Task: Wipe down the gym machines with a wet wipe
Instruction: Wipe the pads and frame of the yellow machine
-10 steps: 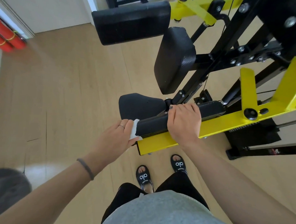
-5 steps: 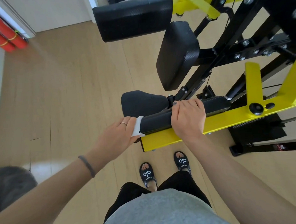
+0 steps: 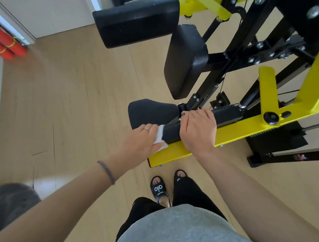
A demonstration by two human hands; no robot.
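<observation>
Fingers (image 3: 147, 128) of left hand (image 3: 138, 143) flat over wet wipe (image 3: 160, 137) against black pad (image 3: 172, 132).

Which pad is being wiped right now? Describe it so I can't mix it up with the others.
Start at the yellow beam low on the machine. The long black pad lies along its top, gripped by the right hand. Unlike the other black pads, its near end has the white wipe pressed against it.
</observation>
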